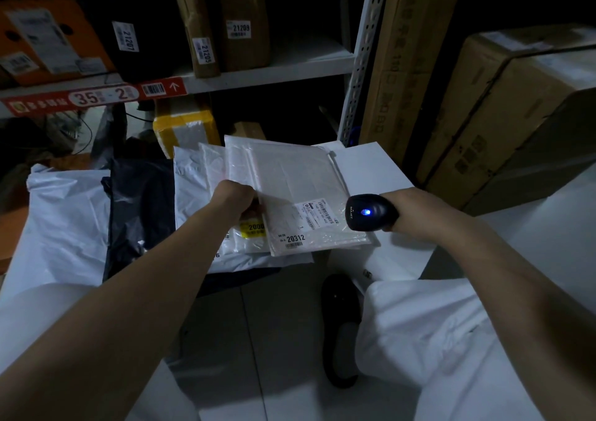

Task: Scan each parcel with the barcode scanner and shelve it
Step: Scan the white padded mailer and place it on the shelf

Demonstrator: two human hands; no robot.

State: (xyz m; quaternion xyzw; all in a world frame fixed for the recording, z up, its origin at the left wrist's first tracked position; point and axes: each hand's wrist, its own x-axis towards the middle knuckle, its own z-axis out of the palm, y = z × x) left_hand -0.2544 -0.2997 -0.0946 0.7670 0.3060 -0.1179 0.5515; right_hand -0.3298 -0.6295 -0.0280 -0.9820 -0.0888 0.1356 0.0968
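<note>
Several flat parcels are fanned in the left hand, which grips their near left edge over a pile of bags. The right hand grasps the scanner — blue lamp lit — just beside the top one's near right corner.

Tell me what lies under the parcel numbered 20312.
Under the 20312 parcel lies another pale parcel with a yellow label, then a white bag. Their labels are mostly covered.

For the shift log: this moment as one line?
step: scanning | left hand: grips fanned parcels | top parcel: label 20312 faces up | right hand: holds barcode scanner, blue light on | shelved: not yet
</note>
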